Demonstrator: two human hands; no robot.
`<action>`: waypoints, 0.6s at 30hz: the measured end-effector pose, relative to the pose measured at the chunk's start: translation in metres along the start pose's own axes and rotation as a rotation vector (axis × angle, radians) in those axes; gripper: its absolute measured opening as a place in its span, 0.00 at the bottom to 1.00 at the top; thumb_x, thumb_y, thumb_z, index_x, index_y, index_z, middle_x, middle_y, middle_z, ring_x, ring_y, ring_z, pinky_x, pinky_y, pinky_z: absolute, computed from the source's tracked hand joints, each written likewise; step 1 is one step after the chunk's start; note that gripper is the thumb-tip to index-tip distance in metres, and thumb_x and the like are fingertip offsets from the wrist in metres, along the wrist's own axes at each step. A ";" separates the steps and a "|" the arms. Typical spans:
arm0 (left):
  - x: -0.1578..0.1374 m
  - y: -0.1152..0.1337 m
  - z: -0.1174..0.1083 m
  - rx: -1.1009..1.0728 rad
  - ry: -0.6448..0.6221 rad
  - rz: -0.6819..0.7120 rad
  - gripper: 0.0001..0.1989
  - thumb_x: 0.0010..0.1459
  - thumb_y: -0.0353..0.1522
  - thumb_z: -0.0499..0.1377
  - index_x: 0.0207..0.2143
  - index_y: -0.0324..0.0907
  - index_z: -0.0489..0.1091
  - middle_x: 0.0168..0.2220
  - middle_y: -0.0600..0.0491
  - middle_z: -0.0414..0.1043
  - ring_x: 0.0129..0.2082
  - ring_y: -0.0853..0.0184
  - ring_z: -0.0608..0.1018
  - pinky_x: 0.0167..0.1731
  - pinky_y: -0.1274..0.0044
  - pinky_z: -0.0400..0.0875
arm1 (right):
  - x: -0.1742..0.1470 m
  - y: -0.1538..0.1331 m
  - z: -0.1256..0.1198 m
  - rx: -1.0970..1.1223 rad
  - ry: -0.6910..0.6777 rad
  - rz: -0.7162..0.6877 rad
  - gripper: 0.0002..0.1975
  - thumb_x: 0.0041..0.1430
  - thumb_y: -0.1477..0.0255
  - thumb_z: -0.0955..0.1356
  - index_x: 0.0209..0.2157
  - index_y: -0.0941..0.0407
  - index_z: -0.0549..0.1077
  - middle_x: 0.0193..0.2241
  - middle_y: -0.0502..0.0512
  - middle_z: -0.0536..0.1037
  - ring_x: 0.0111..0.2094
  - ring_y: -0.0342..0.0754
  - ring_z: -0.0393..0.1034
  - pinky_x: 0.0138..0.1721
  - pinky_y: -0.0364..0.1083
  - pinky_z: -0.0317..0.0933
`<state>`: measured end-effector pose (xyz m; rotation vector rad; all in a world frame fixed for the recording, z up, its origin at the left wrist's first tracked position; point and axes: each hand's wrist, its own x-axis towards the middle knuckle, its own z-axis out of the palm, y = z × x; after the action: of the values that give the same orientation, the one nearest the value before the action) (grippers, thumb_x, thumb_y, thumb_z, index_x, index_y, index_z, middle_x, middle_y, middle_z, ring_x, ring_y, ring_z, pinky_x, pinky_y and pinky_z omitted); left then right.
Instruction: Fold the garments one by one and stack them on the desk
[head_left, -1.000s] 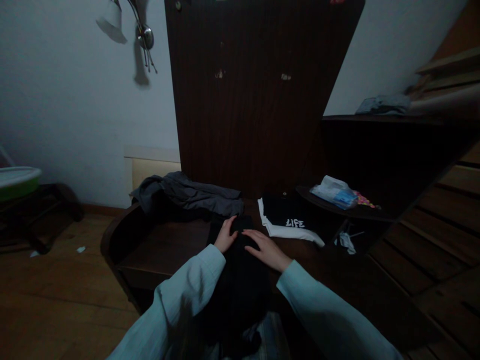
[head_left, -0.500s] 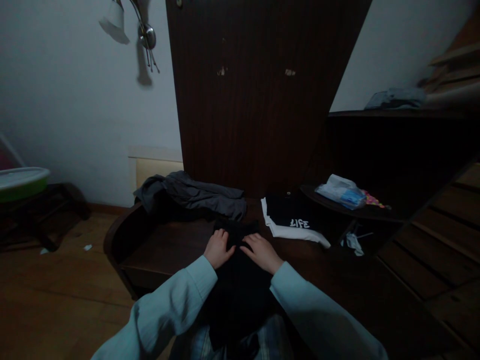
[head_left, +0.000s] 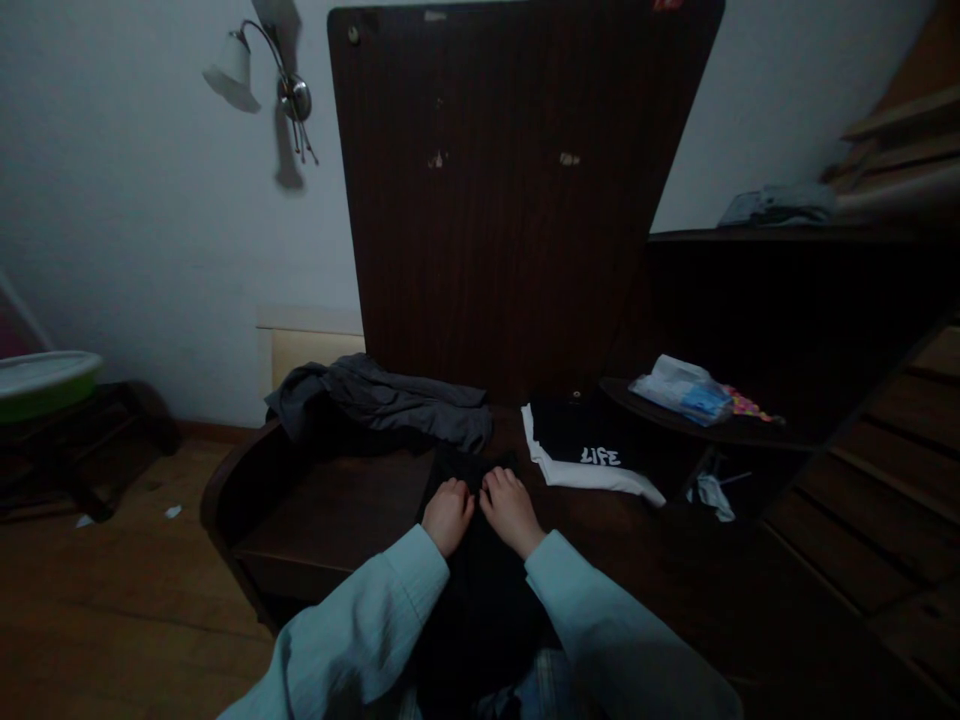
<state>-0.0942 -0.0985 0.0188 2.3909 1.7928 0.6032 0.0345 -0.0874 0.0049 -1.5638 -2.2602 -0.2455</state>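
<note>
A black piece of clothing [head_left: 480, 600] stretches from the dark wooden desk down over my lap; its exact kind is too dark to make out. Near its far end, my left hand [head_left: 450, 515] has its fingers curled into the cloth. Close beside it, my right hand [head_left: 511, 508] grips the same cloth, the two hands a small gap apart. Just beyond them lies a crumpled grey garment [head_left: 397, 395]. To the right are folded clothes, a black one with white lettering [head_left: 562, 430] on top of a white one [head_left: 592, 475].
The dark wooden desk [head_left: 337, 510] has a raised curved left edge. On the right, a low shelf [head_left: 780, 432] bears a plastic packet [head_left: 684, 390]. More folded clothes [head_left: 784, 205] lie on the upper shelf. A green basin [head_left: 49, 390] stands on a stool at far left.
My hands have drawn closer together and their fingers have curled into the black cloth. The camera view has tilted slightly upward.
</note>
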 end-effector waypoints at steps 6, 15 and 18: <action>-0.006 -0.005 0.004 0.040 0.036 0.073 0.12 0.57 0.27 0.45 0.29 0.38 0.66 0.31 0.49 0.68 0.35 0.65 0.70 0.38 0.74 0.65 | 0.000 0.001 0.001 0.022 0.008 -0.001 0.06 0.56 0.75 0.59 0.30 0.57 0.66 0.32 0.54 0.69 0.36 0.48 0.61 0.37 0.45 0.54; -0.010 -0.013 0.014 0.026 0.011 0.243 0.18 0.57 0.30 0.46 0.50 0.40 0.60 0.55 0.49 0.59 0.55 0.61 0.60 0.51 0.69 0.58 | 0.000 0.002 0.002 -0.031 0.004 0.029 0.05 0.56 0.74 0.60 0.32 0.56 0.66 0.34 0.56 0.69 0.39 0.50 0.61 0.38 0.46 0.55; -0.008 -0.013 0.016 0.051 -0.006 0.168 0.20 0.58 0.32 0.45 0.52 0.37 0.58 0.55 0.46 0.58 0.55 0.61 0.60 0.52 0.68 0.58 | 0.000 0.003 0.005 -0.021 0.010 0.056 0.06 0.57 0.73 0.60 0.32 0.56 0.66 0.33 0.57 0.70 0.38 0.50 0.62 0.36 0.46 0.56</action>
<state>-0.1023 -0.0995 -0.0023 2.5927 1.6351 0.5716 0.0360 -0.0846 0.0000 -1.6303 -2.2088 -0.2617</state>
